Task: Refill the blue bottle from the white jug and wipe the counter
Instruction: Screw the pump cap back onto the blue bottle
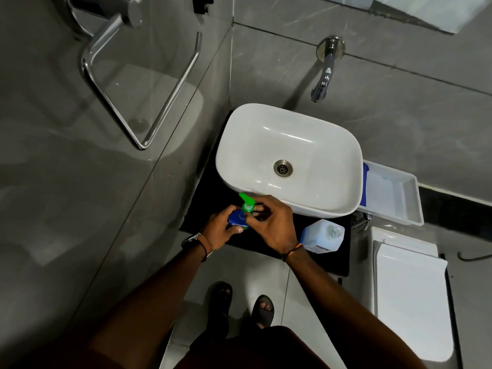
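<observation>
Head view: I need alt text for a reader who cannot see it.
Seen from above, a person's left hand holds a blue bottle at a black counter while the right hand pinches its green pump. A white jug sits on the counter to their right, near a white basin under a wall tap.

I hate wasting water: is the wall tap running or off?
Off. No stream falls from the tap spout, and the basin below shows no water around its drain.

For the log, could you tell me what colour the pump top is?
Bright green pump top, head view.
</observation>
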`<move>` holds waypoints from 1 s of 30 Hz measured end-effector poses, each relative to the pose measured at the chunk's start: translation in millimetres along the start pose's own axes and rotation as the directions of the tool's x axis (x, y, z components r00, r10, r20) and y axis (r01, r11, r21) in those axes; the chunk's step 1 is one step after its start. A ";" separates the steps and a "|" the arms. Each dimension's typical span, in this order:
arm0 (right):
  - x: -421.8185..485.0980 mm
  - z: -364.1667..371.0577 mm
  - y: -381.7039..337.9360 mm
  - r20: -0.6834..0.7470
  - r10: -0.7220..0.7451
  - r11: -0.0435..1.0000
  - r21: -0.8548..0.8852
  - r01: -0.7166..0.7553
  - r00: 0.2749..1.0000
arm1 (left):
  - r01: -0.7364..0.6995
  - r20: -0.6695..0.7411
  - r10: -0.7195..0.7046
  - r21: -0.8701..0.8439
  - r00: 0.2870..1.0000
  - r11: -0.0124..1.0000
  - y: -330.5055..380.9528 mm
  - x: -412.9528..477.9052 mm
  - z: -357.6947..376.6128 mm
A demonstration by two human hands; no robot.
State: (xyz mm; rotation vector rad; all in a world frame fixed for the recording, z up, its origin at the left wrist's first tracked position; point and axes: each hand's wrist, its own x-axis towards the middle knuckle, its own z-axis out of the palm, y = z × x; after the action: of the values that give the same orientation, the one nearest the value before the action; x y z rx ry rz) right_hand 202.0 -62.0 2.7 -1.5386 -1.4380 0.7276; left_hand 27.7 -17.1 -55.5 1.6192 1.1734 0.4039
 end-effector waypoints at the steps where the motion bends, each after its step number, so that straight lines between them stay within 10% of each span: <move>1: -1.4 0.6 2.2 0.030 -0.009 0.999 -0.039 0.010 0.999 | 0.004 0.004 -0.004 -0.011 1.000 1.000 0.0 -0.1 0.2; 10: 7.9 -2.1 7.9 0.302 0.000 0.960 -0.268 0.085 0.953 | 0.012 -0.002 -0.012 -0.050 1.000 0.999 -2.9 -2.1 1.5; 30: 11.6 -4.6 8.2 0.382 -0.067 0.960 -0.228 0.164 0.922 | 0.011 -0.015 -0.012 -0.046 1.000 0.999 -1.0 -3.5 3.1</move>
State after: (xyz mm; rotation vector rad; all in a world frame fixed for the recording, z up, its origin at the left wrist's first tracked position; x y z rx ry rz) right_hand 211.6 -51.1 -0.8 -1.5451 -1.9553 0.8156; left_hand 27.9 -21.7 -56.6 1.5719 1.1764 0.4333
